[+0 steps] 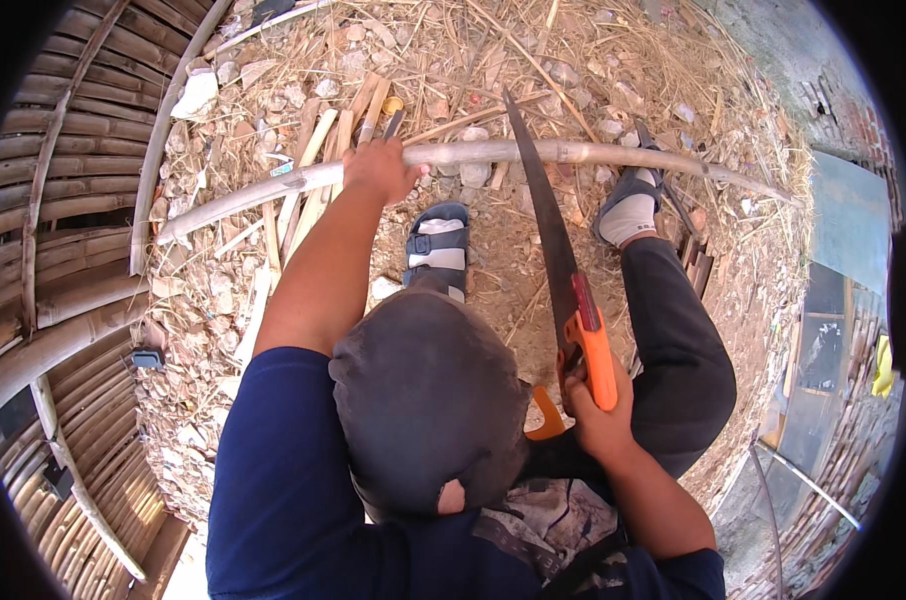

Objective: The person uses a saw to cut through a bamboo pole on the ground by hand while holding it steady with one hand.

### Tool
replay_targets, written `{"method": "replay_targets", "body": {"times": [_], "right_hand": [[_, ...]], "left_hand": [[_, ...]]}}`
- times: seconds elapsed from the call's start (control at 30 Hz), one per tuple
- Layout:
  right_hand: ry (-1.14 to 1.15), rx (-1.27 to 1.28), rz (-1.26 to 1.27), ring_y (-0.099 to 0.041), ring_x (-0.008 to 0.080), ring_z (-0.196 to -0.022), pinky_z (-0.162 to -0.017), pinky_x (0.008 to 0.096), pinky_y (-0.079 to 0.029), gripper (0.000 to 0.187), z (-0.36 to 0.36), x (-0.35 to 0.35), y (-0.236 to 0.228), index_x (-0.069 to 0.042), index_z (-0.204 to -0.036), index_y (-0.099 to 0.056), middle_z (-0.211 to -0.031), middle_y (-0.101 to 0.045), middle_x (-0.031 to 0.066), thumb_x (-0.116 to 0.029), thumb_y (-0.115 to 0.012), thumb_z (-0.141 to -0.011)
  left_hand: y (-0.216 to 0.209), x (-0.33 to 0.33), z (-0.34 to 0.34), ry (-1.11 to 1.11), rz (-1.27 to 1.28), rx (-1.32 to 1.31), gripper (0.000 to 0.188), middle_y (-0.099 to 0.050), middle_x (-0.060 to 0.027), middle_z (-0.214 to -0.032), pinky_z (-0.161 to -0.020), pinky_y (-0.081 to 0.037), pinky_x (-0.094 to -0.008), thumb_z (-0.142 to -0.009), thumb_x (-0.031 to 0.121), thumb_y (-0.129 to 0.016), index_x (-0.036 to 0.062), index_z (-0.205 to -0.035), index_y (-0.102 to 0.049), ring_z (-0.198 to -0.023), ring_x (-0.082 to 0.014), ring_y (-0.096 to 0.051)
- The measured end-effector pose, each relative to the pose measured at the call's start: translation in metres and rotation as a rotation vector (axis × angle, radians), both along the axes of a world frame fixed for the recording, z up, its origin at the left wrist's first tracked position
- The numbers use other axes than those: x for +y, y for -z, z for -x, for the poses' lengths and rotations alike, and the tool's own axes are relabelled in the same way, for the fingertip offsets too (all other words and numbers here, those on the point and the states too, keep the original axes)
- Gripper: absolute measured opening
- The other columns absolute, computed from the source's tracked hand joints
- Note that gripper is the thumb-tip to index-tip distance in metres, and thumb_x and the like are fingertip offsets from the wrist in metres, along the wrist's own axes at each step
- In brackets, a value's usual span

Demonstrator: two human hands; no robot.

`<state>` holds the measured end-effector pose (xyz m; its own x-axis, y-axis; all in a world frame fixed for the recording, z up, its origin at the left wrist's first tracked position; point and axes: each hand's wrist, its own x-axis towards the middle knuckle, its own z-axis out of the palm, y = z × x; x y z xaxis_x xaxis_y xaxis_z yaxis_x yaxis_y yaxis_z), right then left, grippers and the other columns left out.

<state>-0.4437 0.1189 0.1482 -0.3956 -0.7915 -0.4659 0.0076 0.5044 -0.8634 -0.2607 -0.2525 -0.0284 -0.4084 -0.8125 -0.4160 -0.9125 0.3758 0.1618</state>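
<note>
Nearest the body, right hand (pixel 595 415) is clamped around the orange plastic grip of a long dark-bladed hand saw (pixel 553 240); one saw in view. Blade runs up and away, its tip crossing a long pale curved bamboo pole (pixel 573 152) about mid-length. Whether the teeth sit in a kerf I can't tell.

Left hand (pixel 378 168) is closed over the same pole, left of the blade, pinning it. One pole under work, spanning the rubble-and-straw ground (pixel 493 270) from left edge towards right edge.

Two feet beneath it: grey strapped sandal (pixel 439 243) between hand and blade, a second sandal with white sock (pixel 628 210) right of the blade, near the pole.

Judgement: crosscut in progress or just starting. Next stroke needs the pole held rigid and the blade kept square, clear of left fingers.

Beyond: several short split bamboo strips (pixel 318 160) in a loose pile, count unclear. Left edge: stacked bamboo poles (pixel 63 200), many.
</note>
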Motion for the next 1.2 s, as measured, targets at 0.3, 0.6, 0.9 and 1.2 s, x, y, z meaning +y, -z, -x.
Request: {"method": "replay_targets", "body": {"times": [0.3, 0.6, 0.9, 1.2], "right_hand": [[0.04, -0.07, -0.037, -0.055, 0.0073, -0.081, -0.071, 0.0264, -0.048, 0.011, -0.003, -0.058, 0.013, -0.001, -0.102, -0.056, -0.094, -0.058, 0.0028, 0.005, -0.054, -0.093], [0.044, -0.085, -0.072, -0.057, 0.0096, -0.088, -0.095, 0.0301, -0.051, 0.011, -0.004, -0.061, 0.024, -0.002, -0.098, -0.055, -0.095, -0.059, 0.0043, 0.006, -0.055, -0.091], [0.011, -0.073, 0.001, -0.058, 0.0105, -0.092, -0.087, 0.0299, -0.051, 0.009, -0.005, -0.018, 0.02, -0.001, -0.101, -0.056, -0.104, -0.061, 0.0059, 0.004, -0.055, -0.093], [-0.01, -0.047, 0.09, -0.058, 0.011, -0.087, -0.08, 0.0302, -0.049, 0.012, -0.008, -0.003, 0.029, -0.002, -0.103, -0.057, -0.1, -0.061, 0.0051, 0.002, -0.06, -0.092]], "left_hand": [[0.003, 0.001, -0.001, 0.002, -0.017, -0.019, 0.073, -0.064, -0.0213, -0.135, -0.111, -0.042, -0.0547, -0.1, 0.065, -0.054, 0.002, -0.135, -0.057, -0.131, -0.0369, -0.058], [0.005, 0.002, 0.002, 0.015, -0.04, -0.035, 0.074, -0.063, -0.0216, -0.138, -0.111, -0.042, -0.0558, -0.1, 0.066, -0.053, 0.0017, -0.137, -0.056, -0.131, -0.0378, -0.059], [-0.006, -0.007, 0.006, 0.015, -0.097, -0.051, 0.075, -0.064, -0.0213, -0.137, -0.11, -0.044, -0.0554, -0.1, 0.068, -0.052, 0.0027, -0.138, -0.056, -0.131, -0.0371, -0.06], [-0.001, -0.007, 0.002, 0.002, -0.063, -0.021, 0.074, -0.065, -0.0209, -0.135, -0.108, -0.045, -0.0562, -0.1, 0.068, -0.051, 0.0032, -0.135, -0.058, -0.13, -0.0372, -0.061]]}}
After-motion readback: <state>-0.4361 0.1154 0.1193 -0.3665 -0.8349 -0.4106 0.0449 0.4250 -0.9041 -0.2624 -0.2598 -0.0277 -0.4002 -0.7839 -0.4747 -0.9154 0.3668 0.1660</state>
